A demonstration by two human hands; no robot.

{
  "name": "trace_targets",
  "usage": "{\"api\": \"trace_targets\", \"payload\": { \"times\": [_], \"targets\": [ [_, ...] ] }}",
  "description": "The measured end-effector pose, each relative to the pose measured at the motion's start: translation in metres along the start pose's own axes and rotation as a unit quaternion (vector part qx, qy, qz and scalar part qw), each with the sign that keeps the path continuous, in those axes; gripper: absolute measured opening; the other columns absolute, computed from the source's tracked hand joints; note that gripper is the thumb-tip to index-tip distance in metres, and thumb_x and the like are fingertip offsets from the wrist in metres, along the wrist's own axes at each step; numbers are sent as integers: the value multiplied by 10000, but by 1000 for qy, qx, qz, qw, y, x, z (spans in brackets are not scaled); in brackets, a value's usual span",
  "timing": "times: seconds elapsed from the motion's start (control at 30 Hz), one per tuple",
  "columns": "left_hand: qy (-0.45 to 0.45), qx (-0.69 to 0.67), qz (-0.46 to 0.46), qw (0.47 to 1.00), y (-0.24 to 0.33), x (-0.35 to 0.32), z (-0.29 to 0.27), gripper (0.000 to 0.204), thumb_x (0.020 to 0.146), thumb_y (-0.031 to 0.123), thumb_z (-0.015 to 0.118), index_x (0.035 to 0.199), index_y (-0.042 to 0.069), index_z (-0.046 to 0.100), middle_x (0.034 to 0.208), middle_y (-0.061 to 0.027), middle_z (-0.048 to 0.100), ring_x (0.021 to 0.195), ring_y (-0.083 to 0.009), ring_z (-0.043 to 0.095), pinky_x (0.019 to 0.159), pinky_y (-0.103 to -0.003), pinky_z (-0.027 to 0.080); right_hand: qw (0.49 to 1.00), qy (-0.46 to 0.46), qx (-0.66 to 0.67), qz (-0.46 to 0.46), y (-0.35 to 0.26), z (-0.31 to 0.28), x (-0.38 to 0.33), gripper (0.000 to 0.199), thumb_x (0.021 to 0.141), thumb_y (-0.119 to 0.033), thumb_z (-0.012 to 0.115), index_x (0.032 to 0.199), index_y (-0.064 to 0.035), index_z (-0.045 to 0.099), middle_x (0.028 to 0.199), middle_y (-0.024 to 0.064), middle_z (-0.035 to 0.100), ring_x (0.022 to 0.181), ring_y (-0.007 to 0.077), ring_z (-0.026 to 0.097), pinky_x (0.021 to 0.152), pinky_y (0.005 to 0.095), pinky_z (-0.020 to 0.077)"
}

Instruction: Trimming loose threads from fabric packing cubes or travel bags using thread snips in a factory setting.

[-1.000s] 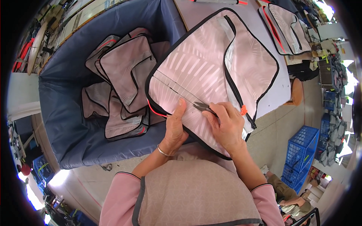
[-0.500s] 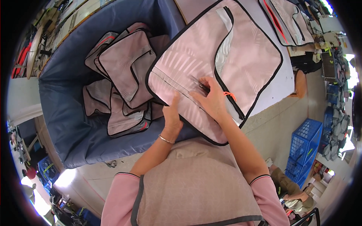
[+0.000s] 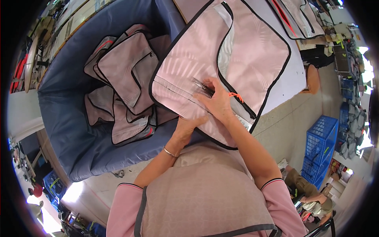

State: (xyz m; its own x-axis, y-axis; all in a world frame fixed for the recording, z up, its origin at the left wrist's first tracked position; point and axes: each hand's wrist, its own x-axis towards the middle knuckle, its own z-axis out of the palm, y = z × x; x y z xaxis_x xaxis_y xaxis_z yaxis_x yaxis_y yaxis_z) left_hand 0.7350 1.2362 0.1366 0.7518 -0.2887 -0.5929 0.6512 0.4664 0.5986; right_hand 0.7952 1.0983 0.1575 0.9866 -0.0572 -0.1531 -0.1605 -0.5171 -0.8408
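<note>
A large pink fabric panel (image 3: 252, 55) with black-bound edges lies before me, partly over a pale table. A curved dark zipper with an orange cord pull (image 3: 236, 96) crosses it beside a grey strip. My right hand (image 3: 217, 102) rests on the panel, closed around small metal thread snips (image 3: 203, 85) whose tips point up and left. At the panel's near left edge, my left hand (image 3: 188, 127) grips the border with its thumb on top; its other fingers are hidden underneath.
A blue fabric-lined bin (image 3: 63, 118) on the left holds several similar pink pieces (image 3: 122, 67). Another panel (image 3: 296, 17) lies on the table (image 3: 290, 81) at the far right. Stacked blue crates (image 3: 321, 138) and a person (image 3: 306, 187) are at the right.
My left hand has slid down along the panel's edge, its thumb now lying across the border. The panel has shifted slightly left, and the snips show more clearly in my right hand.
</note>
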Motion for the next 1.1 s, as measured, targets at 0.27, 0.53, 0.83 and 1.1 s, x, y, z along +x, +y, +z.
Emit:
{"api": "trace_targets", "payload": {
  "times": [0.27, 0.53, 0.83, 1.1],
  "targets": [
    [-53, -123, 44, 990, 22, -14, 26, 514, 760, -11, 695, 1243, 37, 525, 1156, -56, 601, 1068, -186, 569, 936, -320, 448, 992, 95, 81, -9, -56, -73, -44, 203, 820, -83, 666, 998, -11, 601, 872, 72, 617, 751, 154, 578, 684, 263, 474],
    [-70, -151, 57, 984, 37, -18, 51, 457, 785, 7, 699, 1214, 37, 545, 1132, -63, 614, 1043, -183, 581, 910, -319, 469, 923, 131, -277, -234, -65, -93, -82, 300, 712, -169, 766, 954, -83, 611, 832, 34, 617, 711, 216, 619, 588, 319, 488],
    [-82, -184, 50, 978, 40, -15, 56, 410, 787, -14, 686, 1177, 37, 570, 1101, -69, 630, 999, -178, 604, 892, -306, 480, 904, 134, -313, -258, -69, -94, -72, 265, 716, -165, 761, 927, -74, 629, 811, 52, 619, 673, 229, 605, 560, 328, 451],
    [-73, -195, 45, 977, 40, -11, 58, 410, 776, -30, 687, 1164, 38, 576, 1086, -68, 634, 995, -179, 605, 892, -307, 482, 893, 134, -338, -263, -65, -93, -68, 242, 717, -152, 755, 906, -80, 623, 811, 49, 613, 670, 225, 602, 557, 332, 451]
  ]
}}
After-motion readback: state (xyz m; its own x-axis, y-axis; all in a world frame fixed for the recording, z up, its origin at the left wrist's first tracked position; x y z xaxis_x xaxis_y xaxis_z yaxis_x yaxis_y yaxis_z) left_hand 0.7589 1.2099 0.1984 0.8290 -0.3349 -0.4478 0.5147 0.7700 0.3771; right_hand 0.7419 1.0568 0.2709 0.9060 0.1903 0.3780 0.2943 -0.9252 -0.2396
